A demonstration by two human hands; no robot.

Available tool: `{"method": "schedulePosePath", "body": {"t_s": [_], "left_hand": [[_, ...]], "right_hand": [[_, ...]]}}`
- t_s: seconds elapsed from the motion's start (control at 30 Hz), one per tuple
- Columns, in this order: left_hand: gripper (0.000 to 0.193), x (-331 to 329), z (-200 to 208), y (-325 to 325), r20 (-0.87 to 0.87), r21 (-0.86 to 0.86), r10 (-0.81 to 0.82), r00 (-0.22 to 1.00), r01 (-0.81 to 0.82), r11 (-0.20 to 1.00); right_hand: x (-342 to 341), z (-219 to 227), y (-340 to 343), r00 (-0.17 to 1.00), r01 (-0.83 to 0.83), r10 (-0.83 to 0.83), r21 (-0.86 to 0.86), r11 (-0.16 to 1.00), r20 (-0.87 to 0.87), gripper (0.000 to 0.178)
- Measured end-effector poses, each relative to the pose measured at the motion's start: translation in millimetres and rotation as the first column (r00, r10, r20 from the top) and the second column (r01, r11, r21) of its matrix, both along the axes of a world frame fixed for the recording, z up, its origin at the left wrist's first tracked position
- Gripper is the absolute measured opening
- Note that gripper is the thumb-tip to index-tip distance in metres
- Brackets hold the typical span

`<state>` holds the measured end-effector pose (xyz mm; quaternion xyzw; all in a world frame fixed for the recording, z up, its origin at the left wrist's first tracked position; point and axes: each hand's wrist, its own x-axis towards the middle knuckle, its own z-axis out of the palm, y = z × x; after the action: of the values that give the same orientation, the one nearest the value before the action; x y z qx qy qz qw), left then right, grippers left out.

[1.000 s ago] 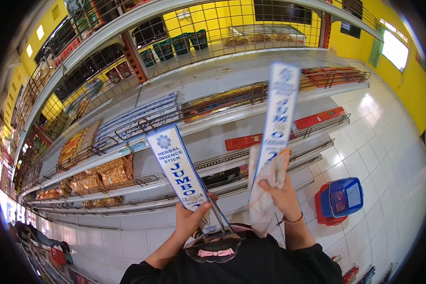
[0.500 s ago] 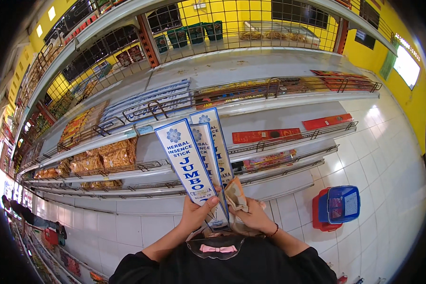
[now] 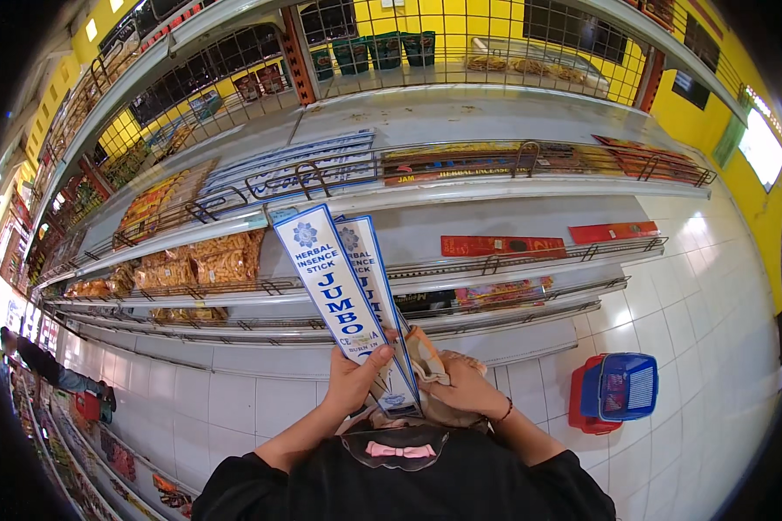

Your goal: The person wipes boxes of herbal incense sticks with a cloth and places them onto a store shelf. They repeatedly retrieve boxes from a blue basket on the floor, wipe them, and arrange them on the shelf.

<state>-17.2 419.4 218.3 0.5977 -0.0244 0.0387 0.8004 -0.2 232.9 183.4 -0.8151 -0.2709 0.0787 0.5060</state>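
My left hand point(image 3: 354, 379) is closed round the lower part of a long white incense stick box point(image 3: 328, 278) with a blue border, its thumb lying across the front. A second box point(image 3: 367, 271) of the same kind fans out behind it to the right. My right hand point(image 3: 467, 388), with a dark bracelet at the wrist, grips a crumpled beige cloth point(image 3: 427, 358). The cloth rests against the right edge of the boxes, low in front of my chest. Part of the right fingers is hidden behind the cloth.
Ahead stands a metal shelf unit point(image 3: 513, 187) with wire guards. It bears more blue-white boxes point(image 3: 295, 161), flat red packs point(image 3: 502, 247) and bags of snacks point(image 3: 226, 262). A blue basket point(image 3: 626, 386) sits on red ones on the tiled floor at right. Another person point(image 3: 48, 360) is far left.
The fanned boxes have drawn together, so two show where three did. They have tilted further left and come slightly lower. My right hand still has the cloth beside them. The view has shifted slightly.
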Motion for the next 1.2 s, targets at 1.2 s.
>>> {"method": "schedulePosePath", "body": {"t_s": [1.2], "left_hand": [[0.027, -3.7, 30.7, -4.3, 0.110, 0.515, -0.267, 0.957, 0.175, 0.839]], "right_hand": [[28.4, 112.7, -6.0, 0.971, 0.165, -0.002, 0.661, 0.732, -0.240, 0.045]]}}
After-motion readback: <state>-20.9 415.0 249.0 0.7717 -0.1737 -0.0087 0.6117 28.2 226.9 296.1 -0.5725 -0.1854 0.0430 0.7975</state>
